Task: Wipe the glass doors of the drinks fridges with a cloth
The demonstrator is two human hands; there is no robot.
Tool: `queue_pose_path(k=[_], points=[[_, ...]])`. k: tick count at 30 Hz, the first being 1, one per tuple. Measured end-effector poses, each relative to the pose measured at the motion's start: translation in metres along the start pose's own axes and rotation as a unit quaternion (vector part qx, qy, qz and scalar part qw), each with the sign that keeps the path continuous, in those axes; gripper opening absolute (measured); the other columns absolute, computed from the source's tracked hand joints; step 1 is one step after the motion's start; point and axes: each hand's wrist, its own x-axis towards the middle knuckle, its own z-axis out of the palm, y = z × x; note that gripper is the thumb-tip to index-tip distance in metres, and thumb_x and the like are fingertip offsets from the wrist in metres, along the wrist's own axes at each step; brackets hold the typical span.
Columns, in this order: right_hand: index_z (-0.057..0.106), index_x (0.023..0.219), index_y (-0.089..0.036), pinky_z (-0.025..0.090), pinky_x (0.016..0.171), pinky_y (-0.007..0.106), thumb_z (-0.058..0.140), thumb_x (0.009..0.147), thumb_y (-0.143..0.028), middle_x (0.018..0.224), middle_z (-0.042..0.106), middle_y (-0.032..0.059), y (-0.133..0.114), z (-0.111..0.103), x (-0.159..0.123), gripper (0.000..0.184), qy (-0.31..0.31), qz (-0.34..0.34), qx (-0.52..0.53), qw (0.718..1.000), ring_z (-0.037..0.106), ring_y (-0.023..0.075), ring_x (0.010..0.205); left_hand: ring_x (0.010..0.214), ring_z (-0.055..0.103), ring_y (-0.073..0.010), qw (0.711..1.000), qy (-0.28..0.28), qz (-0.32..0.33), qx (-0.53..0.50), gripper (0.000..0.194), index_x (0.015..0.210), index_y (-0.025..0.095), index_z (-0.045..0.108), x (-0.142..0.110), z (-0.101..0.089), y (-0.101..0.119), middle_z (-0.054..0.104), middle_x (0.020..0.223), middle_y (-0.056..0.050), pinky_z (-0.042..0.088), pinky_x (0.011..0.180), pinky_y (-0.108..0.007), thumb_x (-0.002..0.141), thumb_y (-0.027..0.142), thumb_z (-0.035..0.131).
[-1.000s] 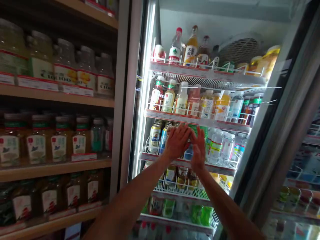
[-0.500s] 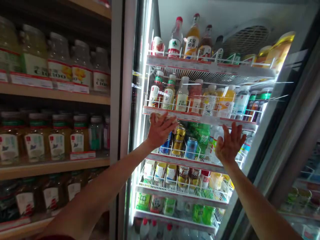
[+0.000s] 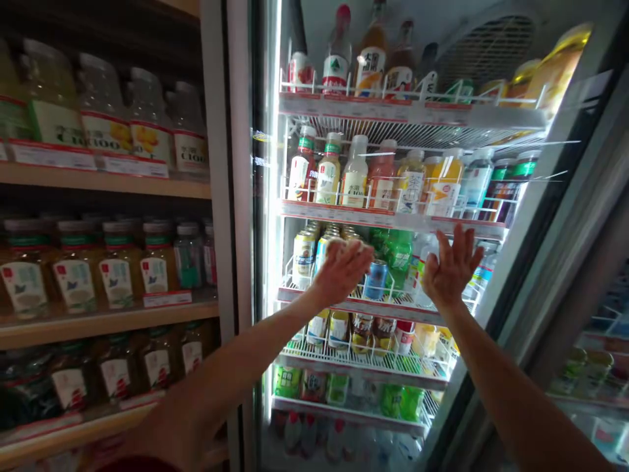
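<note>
I'm watching the left hand [image 3: 344, 265] just below the centre of my view: it is lying open and flattened, fingers stretching towards two o'clock. Something pale, perhaps a cloth [image 3: 354, 245], is showing along its upper edge; blur is hiding whether the fingers are pinching it. At three o'clock from there, the right hand [image 3: 449, 269] is standing open, fingers spreading upward, seemingly holding nothing.

Both hands are reaching towards the glass [image 3: 553, 142], whose reflections are crossing the view; I can't tell how firmly either is touching it. For good work here, I'm favouring a flat left palm, even pressure and slow, overlapping strokes, with the pale piece lying between skin and pane. I'm wanting the right fingertips light, since bare skin could be leaving smudges.

Behind, a blue can [image 3: 376, 280] is standing at about four o'clock from the left hand, and green bottles [image 3: 398, 249] are sitting between the hands. Up at one o'clock, a row of juice bottles [image 3: 354, 177] is lining the rack above. Out at nine o'clock, past the metal post [image 3: 219, 196], wooden shelves [image 3: 181, 187] are carrying more bottles.
</note>
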Motion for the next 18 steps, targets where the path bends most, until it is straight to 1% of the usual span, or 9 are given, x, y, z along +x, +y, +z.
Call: queue_pose_path(k=[2, 3, 6, 7, 8, 11, 13, 17, 18], points=[[0.045, 0.129, -0.019, 0.011, 0.109, 0.052, 0.031, 0.087, -0.036, 0.144, 0.033, 0.0104, -0.001, -0.001, 0.000, 0.048, 0.001, 0.004, 0.004, 1.000, 0.020, 0.0262, 0.137, 0.138, 0.016, -0.0189, 0.998, -0.006, 0.057, -0.007, 0.045, 0.133, 0.025, 0.038, -0.003, -0.004, -0.005, 0.040, 0.140, 0.000, 0.013, 0.115, -0.048, 0.088, 0.020, 0.039], [0.045, 0.130, -0.019, 0.011, 0.109, 0.052, 0.031, 0.087, -0.036, 0.144, 0.033, 0.0101, -0.001, -0.001, 0.000, 0.048, 0.001, 0.008, 0.006, 1.000, 0.020, 0.0260, 0.137, 0.138, 0.015, -0.0188, 1.000, 0.013, 0.027, -0.003, 0.047, 0.134, 0.024, 0.036, -0.005, -0.008, -0.015, 0.039, 0.141, -0.001, 0.014, 0.115, -0.048, 0.088, 0.018, 0.038], [0.044, 0.130, -0.020, 0.009, 0.109, 0.051, 0.032, 0.087, -0.035, 0.145, 0.032, 0.0093, -0.003, -0.002, 0.000, 0.048, 0.001, 0.017, 0.012, 1.000, 0.020, 0.0251, 0.137, 0.139, 0.006, -0.0244, 0.975, 0.105, -0.193, 0.038, 0.048, 0.136, 0.016, 0.031, -0.011, -0.018, -0.043, 0.035, 0.142, -0.009, 0.014, 0.113, -0.053, 0.088, 0.018, 0.037], [0.044, 0.130, -0.020, 0.009, 0.109, 0.051, 0.032, 0.087, -0.035, 0.145, 0.032, 0.0092, -0.004, -0.003, 0.000, 0.048, 0.000, 0.018, 0.012, 1.000, 0.020, 0.0249, 0.138, 0.139, 0.004, -0.0257, 0.968, 0.114, -0.218, 0.047, 0.048, 0.136, 0.015, 0.031, -0.013, -0.018, -0.044, 0.035, 0.142, -0.011, 0.014, 0.112, -0.055, 0.089, 0.018, 0.037], [0.043, 0.131, -0.020, 0.010, 0.109, 0.051, 0.033, 0.087, -0.035, 0.145, 0.031, 0.0092, -0.004, -0.004, 0.001, 0.048, -0.002, 0.016, 0.012, 1.000, 0.019, 0.0249, 0.138, 0.139, 0.003, -0.0260, 0.975, 0.102, -0.189, 0.046, 0.047, 0.135, 0.016, 0.033, -0.015, -0.018, -0.041, 0.036, 0.142, -0.010, 0.013, 0.112, -0.057, 0.088, 0.017, 0.037], [0.042, 0.132, -0.021, 0.011, 0.109, 0.051, 0.034, 0.086, -0.034, 0.146, 0.031, 0.0088, -0.004, -0.006, 0.001, 0.048, -0.011, 0.007, 0.011, 1.000, 0.018, 0.0246, 0.138, 0.139, 0.011, -0.0177, 0.997, 0.005, 0.073, -0.003, 0.044, 0.131, 0.028, 0.038, -0.020, -0.014, -0.022, 0.041, 0.139, 0.001, 0.013, 0.115, -0.046, 0.088, 0.018, 0.039], [0.041, 0.132, -0.020, 0.011, 0.110, 0.050, 0.034, 0.087, -0.034, 0.146, 0.030, 0.0089, -0.003, -0.007, 0.000, 0.048, -0.013, 0.001, 0.010, 1.000, 0.018, 0.0246, 0.138, 0.138, 0.016, -0.0147, 0.989, -0.028, 0.143, -0.026, 0.043, 0.130, 0.027, 0.039, -0.022, -0.016, -0.024, 0.043, 0.137, 0.002, 0.017, 0.116, -0.039, 0.088, 0.020, 0.039], [0.041, 0.133, -0.019, 0.011, 0.110, 0.051, 0.034, 0.087, -0.034, 0.146, 0.029, 0.0098, -0.002, -0.006, -0.001, 0.049, -0.010, 0.001, 0.006, 1.000, 0.019, 0.0252, 0.138, 0.139, 0.008, -0.0257, 0.987, 0.061, -0.144, 0.034, 0.043, 0.131, 0.015, 0.038, -0.025, -0.023, -0.046, 0.041, 0.138, -0.011, 0.015, 0.111, -0.054, 0.088, 0.015, 0.036], [0.040, 0.133, -0.019, 0.011, 0.110, 0.051, 0.034, 0.087, -0.035, 0.146, 0.029, 0.0098, -0.001, -0.006, -0.001, 0.049, -0.012, 0.002, 0.005, 1.000, 0.018, 0.0255, 0.138, 0.139, 0.006, -0.0266, 0.982, 0.074, -0.169, 0.045, 0.043, 0.131, 0.016, 0.038, -0.029, -0.023, -0.045, 0.040, 0.139, -0.011, 0.015, 0.111, -0.056, 0.088, 0.015, 0.037]])
